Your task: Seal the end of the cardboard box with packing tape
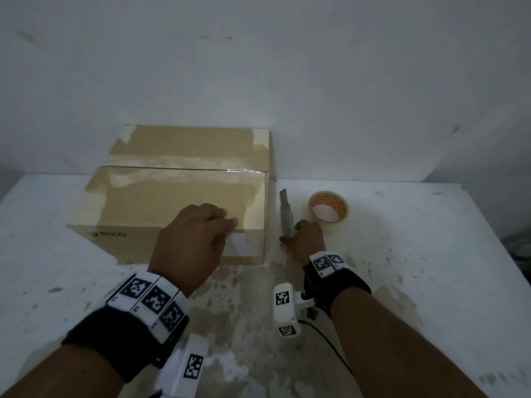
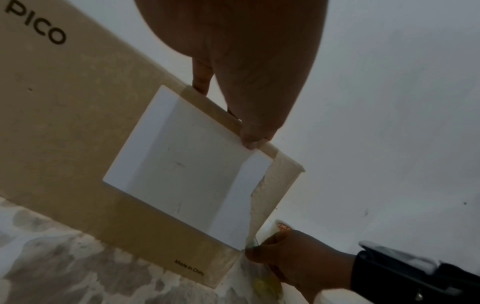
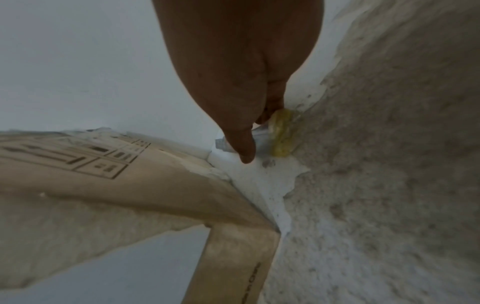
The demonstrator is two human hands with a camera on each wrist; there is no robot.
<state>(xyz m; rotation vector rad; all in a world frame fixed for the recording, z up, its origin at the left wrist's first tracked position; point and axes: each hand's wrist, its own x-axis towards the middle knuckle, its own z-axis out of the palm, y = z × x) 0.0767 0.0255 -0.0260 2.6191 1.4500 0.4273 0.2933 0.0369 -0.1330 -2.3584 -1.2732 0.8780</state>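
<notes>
Worn, blotchy white table (image 1: pixel 402 268). Left hand (image 1: pixel 189 242), grip curled over the cardboard box (image 1: pixel 172 196) at its near top edge. Right of the box, right hand (image 1: pixel 306 239) pinches a knife (image 1: pixel 286 214); tape roll (image 1: pixel 328 210) farther right; grey-white wall (image 1: pixel 258 67) behind.

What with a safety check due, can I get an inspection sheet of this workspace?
Surface: white table, paint worn in patches.
Job's things: box, closed, old tape on top; tape roll lying flat at its right; knife between them.
Clutter: nothing seen.
Hands: left hand holds the box's near top edge; right hand grips the knife's near end.
Cables: black cable trails from the right wrist camera.
Surroundings: white wall behind; dim light.
</notes>
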